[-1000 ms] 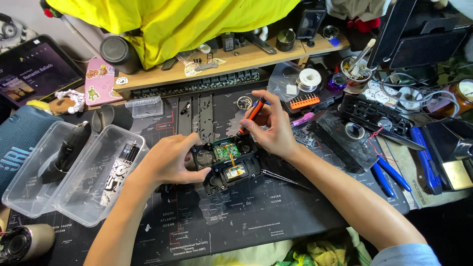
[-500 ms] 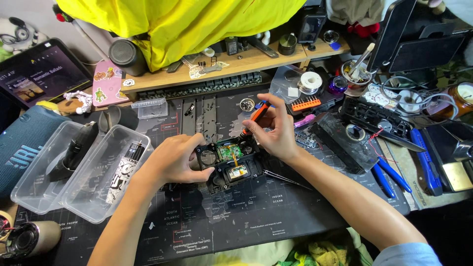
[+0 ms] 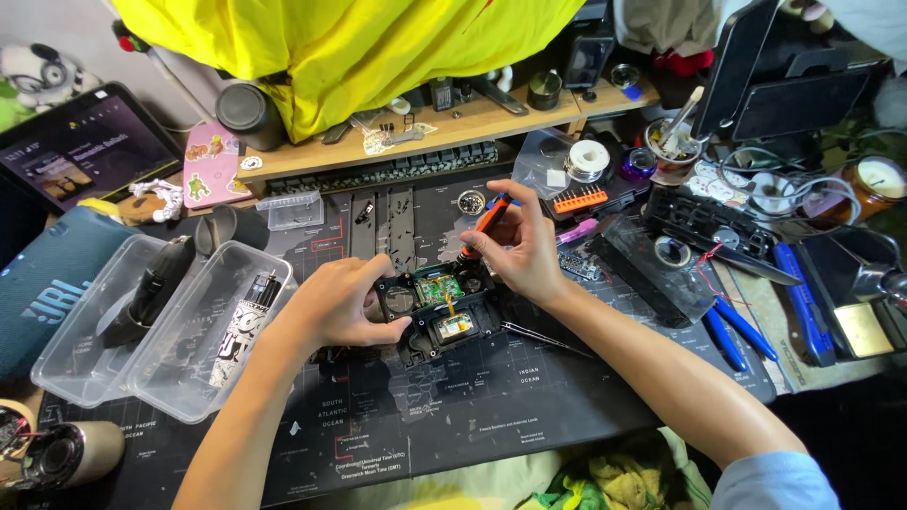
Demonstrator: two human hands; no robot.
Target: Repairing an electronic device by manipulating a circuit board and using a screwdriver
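- Opened black device (image 3: 442, 312) (green board showing) sits mid-frame on the dark mat (image 3: 491, 406).
- Left hand (image 3: 338, 307) grips its left edge.
- Right hand (image 3: 527, 247) pinches an orange screwdriver (image 3: 484, 223), tip on device's top.

Device (image 3: 439, 312) lying mid-mat (image 3: 491, 416) on the desk. Left hand (image 3: 345, 307) resting against its left side; right hand (image 3: 529, 250) sitting just behind and right, holding a screwdriver (image 3: 482, 227) down onto it. Tweezers (image 3: 534, 335) lying right of the device. Two tubs (image 3: 161, 331) sitting well left, side by side. Tablet (image 3: 80, 151) standing behind them. Shelf (image 3: 425, 132) running along the back. Pliers (image 3: 737, 326) lying far right; tape roll (image 3: 673, 251) sitting behind them.
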